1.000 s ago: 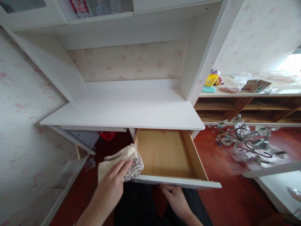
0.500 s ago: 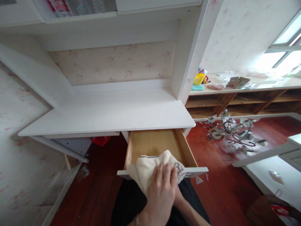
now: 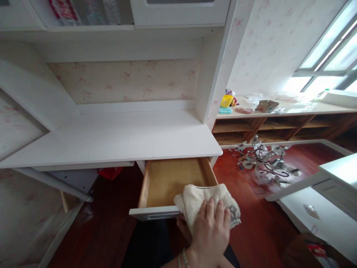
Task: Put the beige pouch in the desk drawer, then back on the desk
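1. No legible text, label, brand, number or sign anywhere in the view.
2. Red-and-clear packaging (image 3: pixel 83 9) on the upper shelf: printed patches present, too blurred to read.
3. Cardboard box (image 3: pixel 267 105) on the far wooden counter: markings too small to make out.
4. Yellow container (image 3: pixel 226 100) beside it: no readable lettering.
5. Cloth (image 3: pixel 206 201) at the drawer front (image 3: pixel 153 213): grey woven pattern only, no characters.
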A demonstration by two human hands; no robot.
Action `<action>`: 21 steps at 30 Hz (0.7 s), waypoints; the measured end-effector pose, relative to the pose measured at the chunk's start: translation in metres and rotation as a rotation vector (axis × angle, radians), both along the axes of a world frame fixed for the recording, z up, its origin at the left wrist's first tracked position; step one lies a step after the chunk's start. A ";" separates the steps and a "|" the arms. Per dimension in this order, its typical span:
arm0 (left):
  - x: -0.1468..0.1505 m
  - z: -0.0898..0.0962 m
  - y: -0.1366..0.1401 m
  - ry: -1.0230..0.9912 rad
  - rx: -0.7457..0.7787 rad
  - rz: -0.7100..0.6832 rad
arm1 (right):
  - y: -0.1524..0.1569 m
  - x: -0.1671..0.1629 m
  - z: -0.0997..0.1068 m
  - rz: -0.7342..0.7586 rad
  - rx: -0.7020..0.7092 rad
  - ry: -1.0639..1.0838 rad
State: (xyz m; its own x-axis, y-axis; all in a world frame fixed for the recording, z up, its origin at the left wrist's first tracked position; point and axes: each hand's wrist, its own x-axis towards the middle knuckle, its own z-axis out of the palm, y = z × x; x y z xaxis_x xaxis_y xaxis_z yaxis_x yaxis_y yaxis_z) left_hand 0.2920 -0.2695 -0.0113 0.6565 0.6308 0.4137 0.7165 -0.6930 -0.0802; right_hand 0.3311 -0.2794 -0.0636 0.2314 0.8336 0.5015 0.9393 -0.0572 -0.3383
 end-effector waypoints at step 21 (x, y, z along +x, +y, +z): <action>-0.287 -0.032 -0.020 -1.235 -0.831 0.973 | 0.113 -0.017 -0.026 0.516 -0.653 0.162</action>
